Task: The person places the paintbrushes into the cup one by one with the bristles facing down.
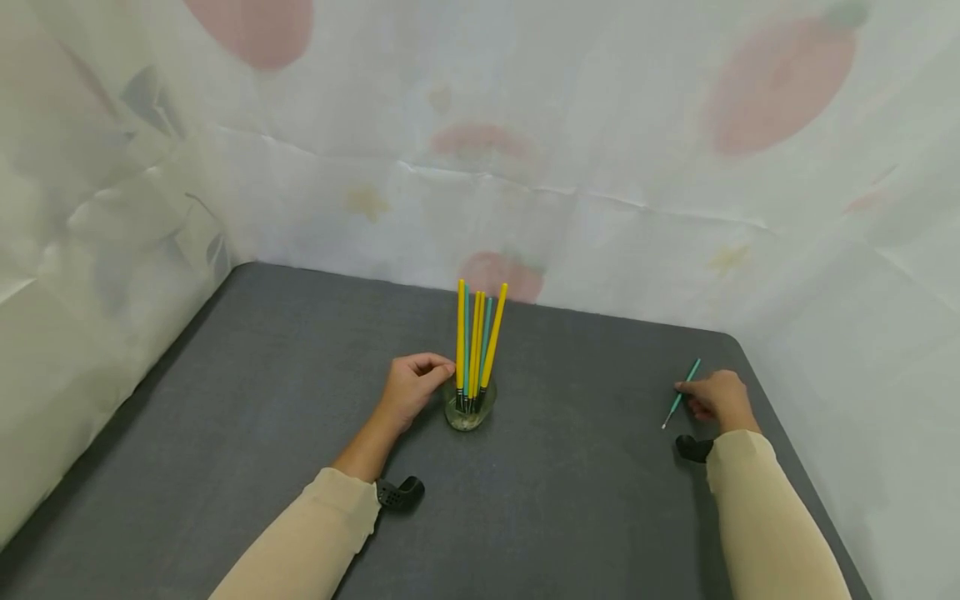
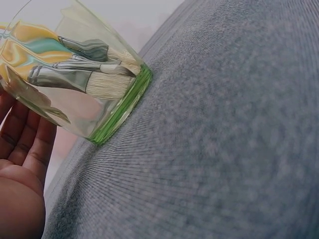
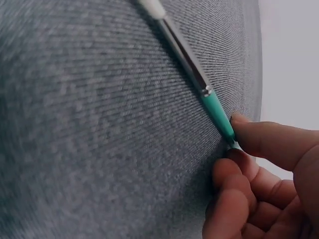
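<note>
Now my left hand (image 1: 411,388) curls against the glass cup (image 1: 469,408) of brushes (image 1: 476,342) mid-table; well right of the cup, my right hand (image 1: 717,397) pinches a teal brush (image 1: 681,394) lying on the grey mat (image 1: 570,500).

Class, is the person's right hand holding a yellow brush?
No: the right hand pinches a thin teal-handled brush lying on the grey table.
</note>
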